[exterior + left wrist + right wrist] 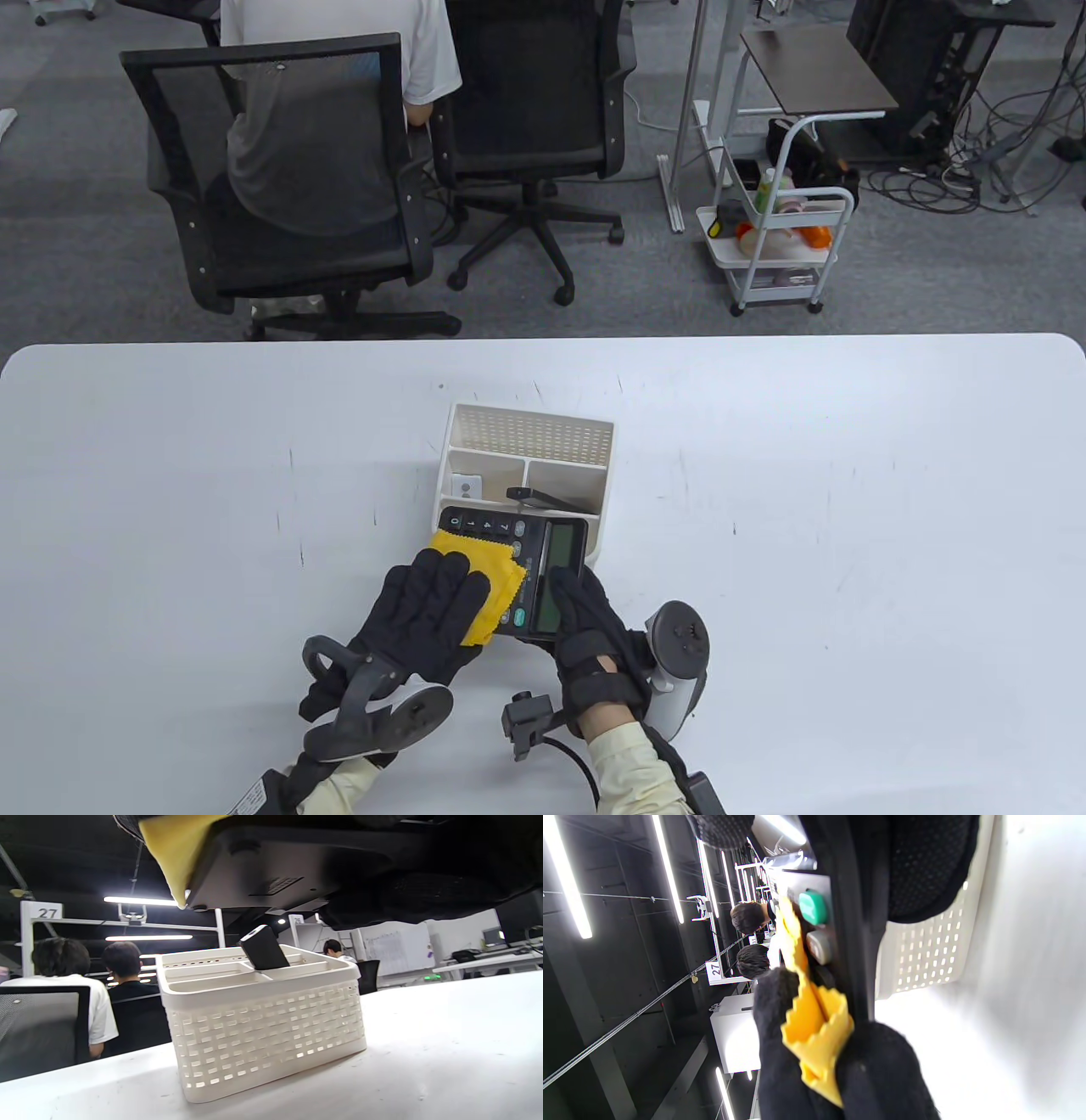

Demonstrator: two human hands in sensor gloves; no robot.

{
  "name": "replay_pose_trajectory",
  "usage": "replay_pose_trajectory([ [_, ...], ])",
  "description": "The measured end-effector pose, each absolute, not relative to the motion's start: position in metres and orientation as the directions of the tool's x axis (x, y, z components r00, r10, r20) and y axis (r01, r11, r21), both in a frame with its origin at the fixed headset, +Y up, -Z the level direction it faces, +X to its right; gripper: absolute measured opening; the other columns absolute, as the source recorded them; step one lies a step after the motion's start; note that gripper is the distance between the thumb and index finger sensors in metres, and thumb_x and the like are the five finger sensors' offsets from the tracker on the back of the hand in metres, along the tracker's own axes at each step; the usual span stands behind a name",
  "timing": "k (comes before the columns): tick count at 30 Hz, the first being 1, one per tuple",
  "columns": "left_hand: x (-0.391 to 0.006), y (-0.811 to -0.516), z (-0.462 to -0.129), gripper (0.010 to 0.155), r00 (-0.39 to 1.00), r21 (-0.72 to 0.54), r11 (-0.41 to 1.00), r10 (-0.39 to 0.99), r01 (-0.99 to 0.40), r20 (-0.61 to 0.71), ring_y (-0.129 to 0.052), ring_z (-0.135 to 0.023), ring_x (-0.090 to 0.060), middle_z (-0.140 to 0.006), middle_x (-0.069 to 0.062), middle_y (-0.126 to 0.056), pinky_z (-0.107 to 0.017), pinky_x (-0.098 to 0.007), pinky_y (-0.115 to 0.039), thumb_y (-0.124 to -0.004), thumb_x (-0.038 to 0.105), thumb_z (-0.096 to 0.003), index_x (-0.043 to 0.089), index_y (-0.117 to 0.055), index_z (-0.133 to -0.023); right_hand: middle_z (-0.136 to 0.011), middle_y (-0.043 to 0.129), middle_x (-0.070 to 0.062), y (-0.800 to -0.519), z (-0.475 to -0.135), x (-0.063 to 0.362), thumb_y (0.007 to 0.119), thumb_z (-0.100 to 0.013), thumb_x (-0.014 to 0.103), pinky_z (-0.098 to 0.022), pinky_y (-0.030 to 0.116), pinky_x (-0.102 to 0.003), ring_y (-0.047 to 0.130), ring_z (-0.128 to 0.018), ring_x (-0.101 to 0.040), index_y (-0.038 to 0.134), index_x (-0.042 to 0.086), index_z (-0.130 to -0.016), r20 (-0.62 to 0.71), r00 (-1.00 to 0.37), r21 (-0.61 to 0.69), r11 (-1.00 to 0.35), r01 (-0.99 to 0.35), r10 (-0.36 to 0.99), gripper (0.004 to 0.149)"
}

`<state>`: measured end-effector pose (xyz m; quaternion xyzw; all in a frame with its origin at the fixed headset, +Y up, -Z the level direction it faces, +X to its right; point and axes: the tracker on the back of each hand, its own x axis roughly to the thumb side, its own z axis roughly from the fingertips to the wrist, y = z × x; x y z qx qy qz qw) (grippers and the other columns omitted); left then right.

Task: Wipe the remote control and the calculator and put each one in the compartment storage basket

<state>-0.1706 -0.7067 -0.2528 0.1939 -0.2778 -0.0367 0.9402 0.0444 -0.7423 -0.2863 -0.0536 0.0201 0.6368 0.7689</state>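
Note:
A black calculator [556,564] hangs above the table just in front of the white compartment basket [526,424]. My right hand [590,628] grips its near right end, thumb on the display. My left hand [428,611] lays its fingers over a yellow cloth [488,569] on the keys and pinches the cloth at the calculator's near edge [814,1027]. The black remote control [547,499] leans in the basket's middle right compartment and sticks up above the rim [263,948]. From below, the calculator's underside [271,861] shows with the cloth [174,844] hanging past it.
A small white item [465,486] lies in the basket's left compartment. Beyond the table's far edge stand black office chairs [280,170], one with a seated person, and a white cart [776,246].

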Motion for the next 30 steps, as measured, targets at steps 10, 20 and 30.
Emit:
replay_pose_trajectory([
  [10,-0.155,-0.711,-0.251,0.059,0.769,0.336,0.937,-0.143,-0.098,0.623,-0.054,-0.109,-0.031,-0.115,-0.002,-0.05,-0.077,-0.05,-0.054,-0.05,0.051,-0.0519,0.033,-0.047,-0.108,-0.096,0.072,-0.031,-0.743,-0.287,0.05,0.061,-0.063,0.034,-0.047,0.085,-0.049,0.092,-0.071,-0.042,0.045,-0.01,-0.106,-0.127,0.133,-0.06,0.127,-0.99,0.983,0.063],
  [20,-0.169,-0.71,-0.253,0.059,0.813,0.319,0.944,-0.122,-0.081,0.57,-0.053,-0.108,-0.034,-0.115,-0.004,-0.05,-0.076,-0.051,-0.055,-0.052,0.049,-0.0527,0.03,-0.048,-0.109,-0.098,0.069,-0.031,-0.743,-0.287,0.054,0.061,-0.063,0.034,-0.049,0.084,-0.05,0.089,-0.074,-0.042,0.043,-0.008,-0.107,-0.104,0.165,-0.105,0.154,-0.982,0.981,0.064],
  [30,-0.162,-0.709,-0.252,0.059,0.773,0.264,0.953,-0.054,-0.149,0.633,-0.051,-0.109,-0.032,-0.115,-0.002,-0.049,-0.077,-0.051,-0.052,-0.05,0.049,-0.0525,0.031,-0.049,-0.109,-0.096,0.073,-0.031,-0.744,-0.288,0.048,0.062,-0.063,0.035,-0.047,0.084,-0.049,0.092,-0.07,-0.041,0.046,-0.008,-0.106,-0.096,0.109,-0.048,0.105,-0.993,0.989,0.063],
])
